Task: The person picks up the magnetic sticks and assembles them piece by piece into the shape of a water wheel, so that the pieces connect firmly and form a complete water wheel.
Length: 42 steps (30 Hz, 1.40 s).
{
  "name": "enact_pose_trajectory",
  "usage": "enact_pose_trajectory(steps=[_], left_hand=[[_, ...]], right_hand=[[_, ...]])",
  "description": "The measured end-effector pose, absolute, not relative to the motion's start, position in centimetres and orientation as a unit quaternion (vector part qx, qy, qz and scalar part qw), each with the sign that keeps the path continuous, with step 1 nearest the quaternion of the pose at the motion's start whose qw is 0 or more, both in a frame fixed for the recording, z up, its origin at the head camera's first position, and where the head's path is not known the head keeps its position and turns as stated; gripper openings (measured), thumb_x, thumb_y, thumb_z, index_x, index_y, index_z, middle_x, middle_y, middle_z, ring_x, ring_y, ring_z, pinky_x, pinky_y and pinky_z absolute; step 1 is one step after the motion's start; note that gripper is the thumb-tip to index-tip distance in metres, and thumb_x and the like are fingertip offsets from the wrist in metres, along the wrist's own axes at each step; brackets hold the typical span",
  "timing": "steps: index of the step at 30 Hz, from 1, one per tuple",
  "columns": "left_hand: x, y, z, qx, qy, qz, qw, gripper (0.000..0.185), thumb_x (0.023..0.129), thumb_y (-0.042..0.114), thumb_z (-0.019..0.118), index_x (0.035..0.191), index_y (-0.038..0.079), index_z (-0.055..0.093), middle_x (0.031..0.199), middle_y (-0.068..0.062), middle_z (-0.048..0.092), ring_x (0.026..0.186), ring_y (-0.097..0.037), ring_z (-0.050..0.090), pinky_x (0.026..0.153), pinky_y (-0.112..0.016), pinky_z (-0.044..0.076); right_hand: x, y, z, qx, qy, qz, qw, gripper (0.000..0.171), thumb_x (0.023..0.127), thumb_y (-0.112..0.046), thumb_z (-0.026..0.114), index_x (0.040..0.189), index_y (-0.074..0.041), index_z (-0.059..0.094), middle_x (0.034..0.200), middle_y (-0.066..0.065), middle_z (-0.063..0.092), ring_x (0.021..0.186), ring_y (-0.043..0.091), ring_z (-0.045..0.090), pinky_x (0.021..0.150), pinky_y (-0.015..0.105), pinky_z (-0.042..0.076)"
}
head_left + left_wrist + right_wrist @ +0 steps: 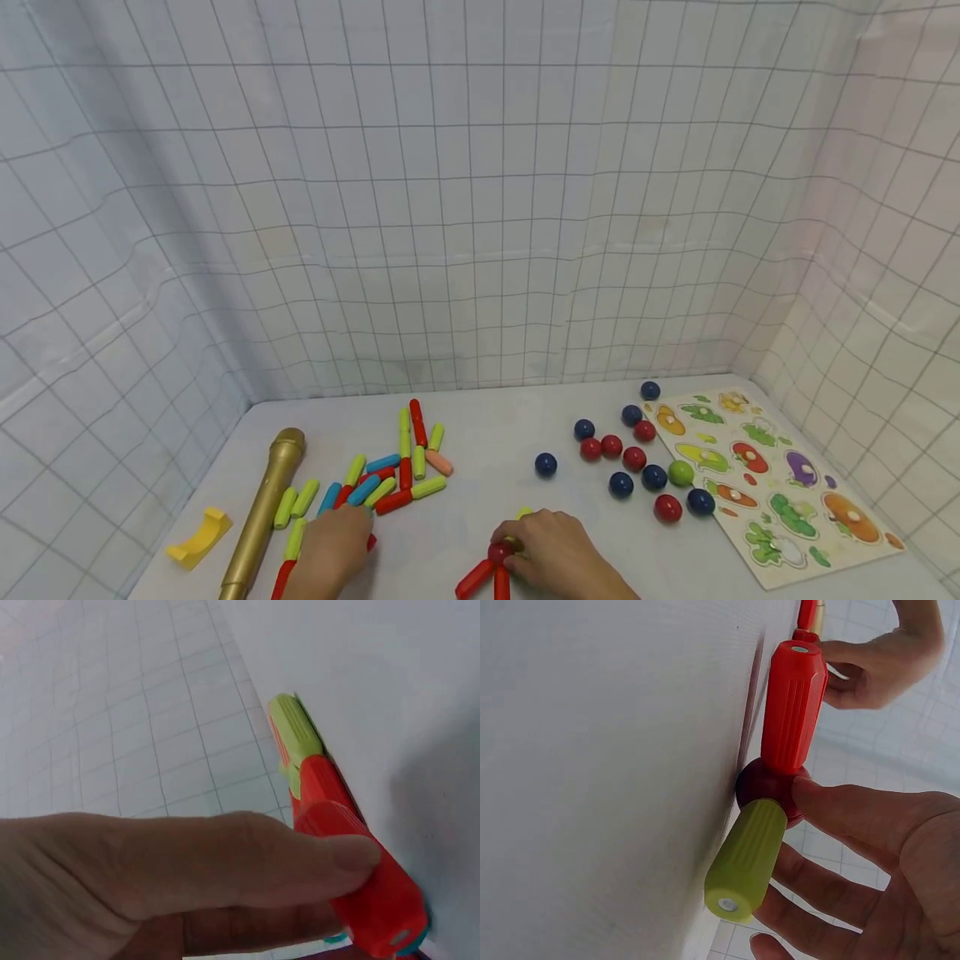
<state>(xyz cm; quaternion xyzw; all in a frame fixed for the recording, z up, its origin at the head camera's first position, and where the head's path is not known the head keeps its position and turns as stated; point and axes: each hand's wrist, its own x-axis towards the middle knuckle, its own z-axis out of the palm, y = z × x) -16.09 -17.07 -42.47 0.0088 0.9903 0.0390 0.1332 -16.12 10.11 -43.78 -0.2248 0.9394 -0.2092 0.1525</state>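
Red ball [759,782] partly hidden, gold tube [261,517] cropped

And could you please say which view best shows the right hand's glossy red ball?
Right wrist view: the red ball appears close and large there. The head view shows it small; left wrist doesn't show it.

My left hand [187,870] has its thumb laid across a red rod [386,911], pinching it, with a finger partly hidden behind. Everything else I place by that held rod. Just beyond its far end, and partly covered by it, is a second red rod [324,780]; further along the same line is a yellow-green rod [295,729]. A bit of blue [415,943] peeks from beneath its near end. To its right spreads the plain white worktop [367,682]; to its upper left, gridded cloth [127,712].
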Motion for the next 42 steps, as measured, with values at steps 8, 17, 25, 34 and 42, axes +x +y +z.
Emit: enact_pose_trajectory(steps=[8,17,25,34,42], left_hand=[[-15.8,-13.2,-42.4,0.097,0.985,0.12,0.074,0.022,0.077,0.014,0.081,0.096,0.009,0.072,0.077,0.0,0.059,0.069,-0.015,0.051,0.069,-0.035,0.055],[-15.9,-10.5,-42.9,0.198,0.97,0.123,0.065,0.019,0.079,0.012,0.078,0.098,0.011,0.075,0.079,0.003,0.062,0.068,-0.008,0.053,0.073,-0.028,0.057],[-15.7,-9.3,-43.8,0.208,0.964,0.122,0.114,0.024,0.077,0.012,0.08,0.1,0.014,0.076,0.081,0.003,0.062,0.068,-0.008,0.052,0.075,-0.027,0.057],[-15.5,-9.3,-43.9,0.215,0.958,0.148,0.12,0.028,0.077,0.017,0.081,0.105,0.015,0.075,0.084,0.004,0.063,0.07,-0.007,0.053,0.075,-0.027,0.057],[-17.8,-13.9,-43.5,0.116,0.979,0.166,0.026,0.036,0.08,0.028,0.079,0.111,0.014,0.068,0.105,-0.007,0.064,0.094,-0.022,0.058,0.085,-0.044,0.055]], right_hand=[[-15.9,9.9,-43.8,-0.223,0.943,-0.2,0.147,0.024,0.086,-0.024,0.072,0.109,-0.031,0.072,0.076,-0.016,0.058,0.067,0.003,0.046,0.061,0.019,0.04],[-15.9,10.1,-43.7,-0.224,0.943,-0.203,0.137,0.02,0.085,-0.028,0.072,0.105,-0.031,0.072,0.075,-0.016,0.057,0.065,0.004,0.046,0.062,0.022,0.039],[-16.0,9.9,-43.7,-0.231,0.94,-0.2,0.15,0.022,0.085,-0.029,0.073,0.107,-0.03,0.072,0.077,-0.016,0.059,0.066,0.003,0.046,0.063,0.022,0.039],[-16.0,9.9,-43.7,-0.236,0.946,-0.172,0.144,0.024,0.083,-0.033,0.074,0.107,-0.034,0.07,0.08,-0.017,0.06,0.072,0.004,0.046,0.073,0.031,0.038],[-15.9,9.8,-43.6,-0.242,0.947,-0.166,0.133,0.019,0.084,-0.03,0.073,0.103,-0.034,0.071,0.078,-0.017,0.058,0.073,0.004,0.045,0.076,0.034,0.04]])
